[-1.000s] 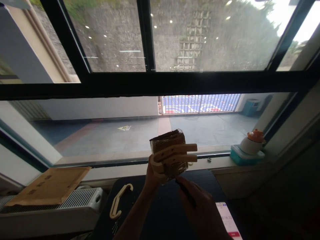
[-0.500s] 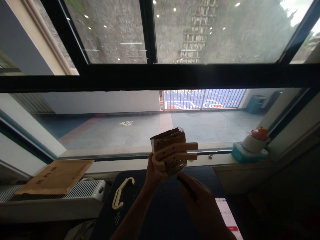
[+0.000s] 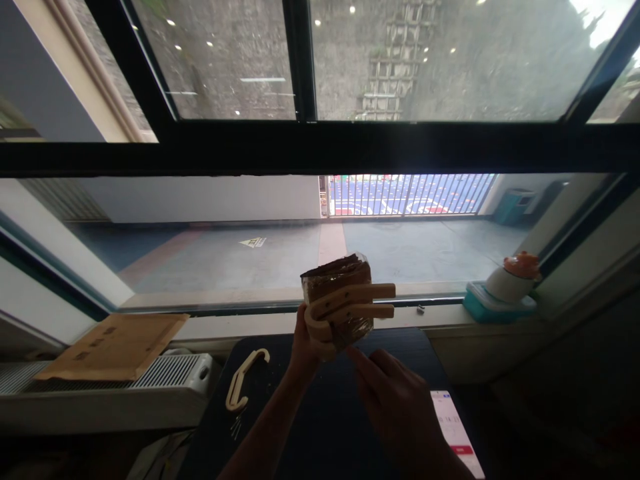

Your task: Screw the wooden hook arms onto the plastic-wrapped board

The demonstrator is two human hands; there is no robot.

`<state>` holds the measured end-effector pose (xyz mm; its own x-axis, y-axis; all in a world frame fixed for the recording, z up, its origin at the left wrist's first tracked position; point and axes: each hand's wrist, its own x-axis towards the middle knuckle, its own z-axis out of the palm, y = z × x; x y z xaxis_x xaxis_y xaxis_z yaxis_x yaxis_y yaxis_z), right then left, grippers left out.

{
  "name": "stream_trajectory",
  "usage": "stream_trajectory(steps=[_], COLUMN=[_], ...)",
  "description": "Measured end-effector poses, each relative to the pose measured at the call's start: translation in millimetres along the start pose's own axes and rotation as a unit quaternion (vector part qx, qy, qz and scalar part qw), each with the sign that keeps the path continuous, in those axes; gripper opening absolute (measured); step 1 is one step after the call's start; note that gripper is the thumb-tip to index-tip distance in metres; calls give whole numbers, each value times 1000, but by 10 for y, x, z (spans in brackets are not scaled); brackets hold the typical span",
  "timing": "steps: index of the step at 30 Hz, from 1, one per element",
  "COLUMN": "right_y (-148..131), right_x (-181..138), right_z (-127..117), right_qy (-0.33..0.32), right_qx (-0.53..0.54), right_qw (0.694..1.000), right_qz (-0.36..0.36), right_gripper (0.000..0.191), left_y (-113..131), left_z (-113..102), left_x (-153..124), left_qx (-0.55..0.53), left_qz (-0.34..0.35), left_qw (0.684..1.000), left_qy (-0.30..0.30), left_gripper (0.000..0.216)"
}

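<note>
My left hand (image 3: 304,350) is closed around a brown block (image 3: 336,272) wrapped in clear plastic and two pale wooden hooks (image 3: 357,301) lying against its face. The hooks' straight ends point right, and small dark holes show in them. Just below the block's lower edge is my right hand (image 3: 393,390), dark and in shadow. Its fingers are drawn together, with the index fingertip close to the block's underside. Whatever those fingers hold is hidden. Another wooden hook (image 3: 239,381) lies on the dark table (image 3: 330,427), near several thin screws or nails (image 3: 237,425).
A phone (image 3: 456,427) with a lit screen lies on the table's right side. Beyond the table runs a window sill with a teal box (image 3: 493,307) and a white-and-orange ornament (image 3: 513,277). At left, a brown envelope (image 3: 115,347) rests on a radiator (image 3: 175,377).
My right hand has turned, and the dark slim thing seen in it earlier is now out of sight. My left hand keeps the block and hooks in nearly the same place.
</note>
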<state>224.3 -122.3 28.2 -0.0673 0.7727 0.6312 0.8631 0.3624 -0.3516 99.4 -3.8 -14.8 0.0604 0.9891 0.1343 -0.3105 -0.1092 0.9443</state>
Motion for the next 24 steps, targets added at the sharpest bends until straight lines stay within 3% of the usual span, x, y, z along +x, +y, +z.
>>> stream_trajectory(steps=[4, 7, 14, 18, 20, 24], right_y=[-12, -16, 16, 28, 18, -8], right_x=[1, 19, 17, 10, 13, 25], right_z=[4, -20, -45, -41, -36, -47], right_qy=[-19, -29, 16, 14, 16, -18], right_qx=[134, 160, -52, -69, -20, 117], right_qw=[986, 978, 998, 996, 999, 988], right_qz=[100, 129, -22, -60, -29, 100], right_gripper=[30, 29, 30, 26, 27, 28], left_y=[-23, -54, -29, 15, 20, -17], left_z=[-13, -33, -48, -18, -11, -33], left_x=[-13, -11, -34, -59, -61, -45], left_qx=[-11, -14, -4, -12, -20, -21], left_qz=[9, 23, 15, 20, 21, 34], left_qw=[1000, 1000, 1000, 1000, 999, 999], left_qy=[-2, 1, -3, 16, 17, 13], left_gripper=[65, 63, 60, 60, 59, 59])
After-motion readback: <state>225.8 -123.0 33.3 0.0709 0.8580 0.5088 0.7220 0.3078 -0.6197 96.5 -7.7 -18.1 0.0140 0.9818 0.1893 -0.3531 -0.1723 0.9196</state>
